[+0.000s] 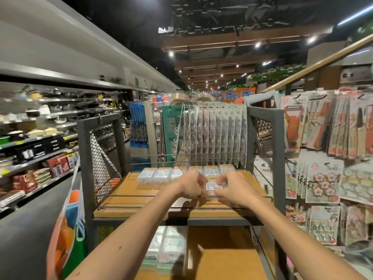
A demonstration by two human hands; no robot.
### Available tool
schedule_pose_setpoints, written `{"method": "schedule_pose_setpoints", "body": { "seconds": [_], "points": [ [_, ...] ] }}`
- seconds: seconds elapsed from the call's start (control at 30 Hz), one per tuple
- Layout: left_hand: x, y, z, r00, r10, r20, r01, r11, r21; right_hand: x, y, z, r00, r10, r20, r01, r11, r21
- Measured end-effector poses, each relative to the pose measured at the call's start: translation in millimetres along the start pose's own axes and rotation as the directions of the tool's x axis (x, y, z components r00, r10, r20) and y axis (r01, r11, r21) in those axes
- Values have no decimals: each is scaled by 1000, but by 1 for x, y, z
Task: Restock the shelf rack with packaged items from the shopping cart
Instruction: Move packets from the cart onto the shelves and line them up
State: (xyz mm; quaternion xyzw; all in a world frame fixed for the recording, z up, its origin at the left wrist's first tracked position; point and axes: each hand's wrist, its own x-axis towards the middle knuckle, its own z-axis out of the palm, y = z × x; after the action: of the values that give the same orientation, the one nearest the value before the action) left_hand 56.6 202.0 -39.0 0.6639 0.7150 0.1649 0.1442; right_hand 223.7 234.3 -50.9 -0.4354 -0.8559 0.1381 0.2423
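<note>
Two packs (266, 174) right of rack (264, 126) read "ticky".

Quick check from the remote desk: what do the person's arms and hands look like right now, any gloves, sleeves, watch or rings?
Both arms are bare up to the frame edge: no sleeves in view. The left hand and right hand wear no gloves, and no watch, wristband or ring is visible. The left forearm shows a few small dark spots. Fingers are slightly motion-blurred, so fine details like nails cannot be judged.
</note>
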Motion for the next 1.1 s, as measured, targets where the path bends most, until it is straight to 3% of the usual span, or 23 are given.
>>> {"method": "schedule_pose_setpoints", "body": {
  "seconds": [0.1, 0.17, 0.27, 0.37, 0.47, 0.57, 0.63, 0.73, 0.8, 0.87, 1.0, 1.1],
  "points": [
    [-8, 5, 0, 999, 21, -26, -20, 1000, 16, -2, 3, 1, 1000, 6, -30, -6, 1000, 5],
    [-26, 6, -7, 987, 105, -123, -93, 991, 95, -12, 2, 1, 984, -57, -168, 55, 998, -17],
    [-74, -2, -20, 883, 286, -372, -220, 953, 210, -36, -14, 3, 869, -230, -438, 250, 968, -11],
    [-143, -35, -20, 817, 313, -484, -265, 950, 167, -66, -54, 27, 781, -425, -458, 496, 867, 42],
    [-215, -89, -6, 834, 165, -526, -148, 986, 76, -94, -101, 75, 749, -539, -384, 641, 736, 217],
    [-293, -157, 20, 858, -75, -508, 110, 993, 40, -125, -151, 145, 715, -652, -251, 693, 614, 378],
    [-353, -196, 43, 830, -271, -488, 295, 955, -27, -151, -181, 196, 661, -741, -122, 695, 543, 471],
    [-455, -238, 87, 676, -597, -433, 554, 798, -236, -201, -218, 270, 539, -838, 89, 655, 483, 581],
    [-553, -259, 133, 445, -819, -363, 706, 570, -420, -256, -257, 329, 408, -885, 223, 606, 446, 659],
    [-612, -269, 171, 280, -926, -252, 760, 374, -531, -290, -277, 365, 312, -865, 393, 567, 501, 653],
    [-706, -282, 253, 33, -999, 30, 695, 2, -719, -354, -310, 443, 68, -746, 663, 499, 601, 625],
    [-751, -294, 306, -109, -967, 231, 635, -246, -732, -397, -328, 491, -22, -588, 809, 488, 700, 522]
  ]
}}
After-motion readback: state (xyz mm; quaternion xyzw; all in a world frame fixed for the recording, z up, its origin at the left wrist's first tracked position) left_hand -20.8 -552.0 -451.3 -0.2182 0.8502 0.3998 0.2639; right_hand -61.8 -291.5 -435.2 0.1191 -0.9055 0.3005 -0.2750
